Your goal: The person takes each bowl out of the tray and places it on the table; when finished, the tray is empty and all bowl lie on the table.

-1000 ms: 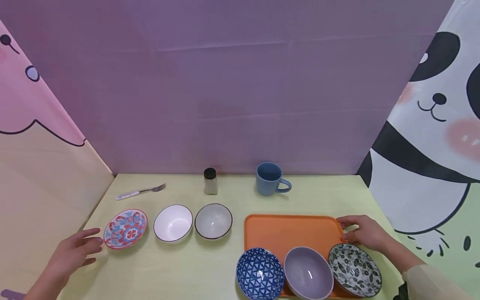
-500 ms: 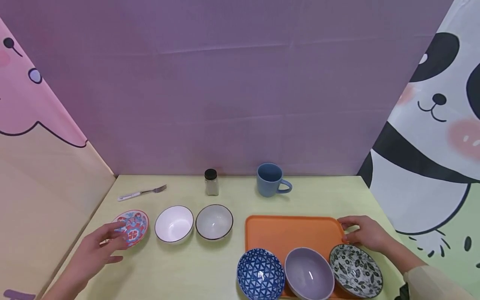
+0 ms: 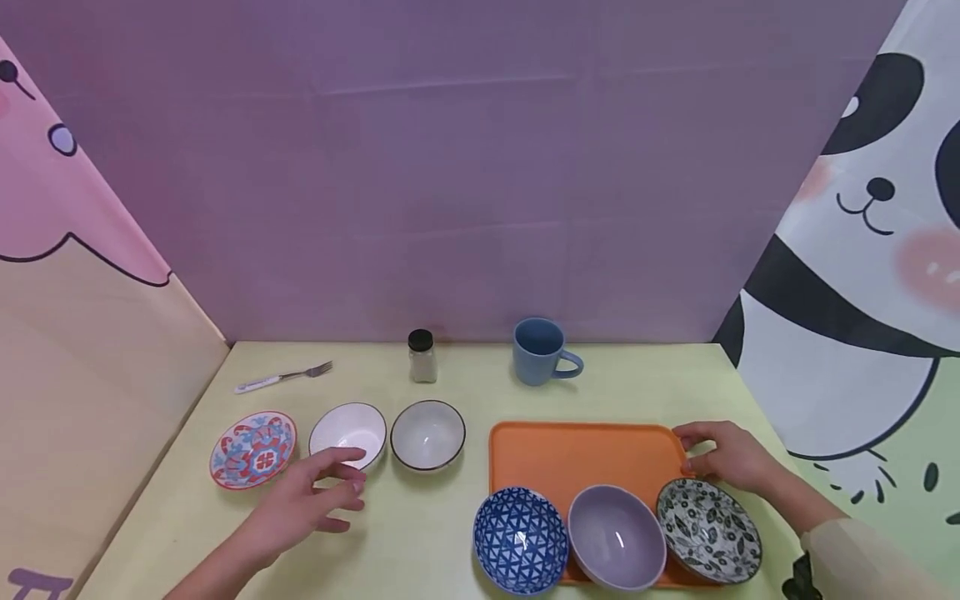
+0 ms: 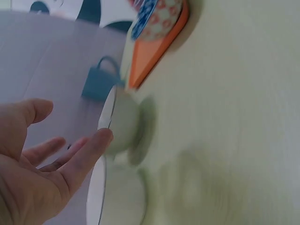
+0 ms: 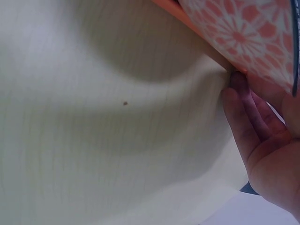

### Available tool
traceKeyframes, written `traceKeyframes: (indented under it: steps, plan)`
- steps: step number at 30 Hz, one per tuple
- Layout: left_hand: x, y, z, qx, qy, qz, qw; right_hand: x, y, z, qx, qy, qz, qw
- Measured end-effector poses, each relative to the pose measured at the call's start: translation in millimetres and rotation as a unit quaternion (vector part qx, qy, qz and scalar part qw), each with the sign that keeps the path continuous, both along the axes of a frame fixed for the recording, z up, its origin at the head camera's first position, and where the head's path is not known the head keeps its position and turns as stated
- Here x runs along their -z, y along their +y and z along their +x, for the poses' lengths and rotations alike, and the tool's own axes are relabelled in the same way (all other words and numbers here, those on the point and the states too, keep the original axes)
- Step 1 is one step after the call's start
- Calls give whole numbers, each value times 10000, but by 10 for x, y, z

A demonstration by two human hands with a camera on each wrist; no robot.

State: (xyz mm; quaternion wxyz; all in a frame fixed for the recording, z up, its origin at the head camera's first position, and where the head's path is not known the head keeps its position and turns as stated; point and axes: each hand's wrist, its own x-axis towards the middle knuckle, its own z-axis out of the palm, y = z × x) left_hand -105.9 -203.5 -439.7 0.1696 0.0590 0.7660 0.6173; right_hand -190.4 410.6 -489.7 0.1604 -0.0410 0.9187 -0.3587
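"So, why does the right hand (image 3: 726, 458) pinch a corner of the orange tray (image 3: 581, 454)?"

"Probably to steady it beneath the purple bowl (image 3: 617, 537). The left hand (image 3: 303, 502), fingers loosely spread, holds nothing near the white bowl (image 3: 347, 423)."

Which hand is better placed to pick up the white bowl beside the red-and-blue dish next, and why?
Probably the left hand: it holds nothing and is close to that white bowl. The right hand is farther away, at the right edge of the orange tray.
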Motion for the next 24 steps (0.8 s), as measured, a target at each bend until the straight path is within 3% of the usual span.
traceKeyframes:
  steps: [6, 12, 24]
  plan:
    - [118, 340, -1, 464, -205, 262, 9984, -7, -25, -10, 45, -1, 7, 10000]
    - [237, 658, -4, 684, -455, 482, 9955, 18, 6, -37, 61, -26, 46, 10000]
    - [475, 1032, -27, 847, -980, 769, 9886, 26, -1, -49, 149, -70, 98, 9998]
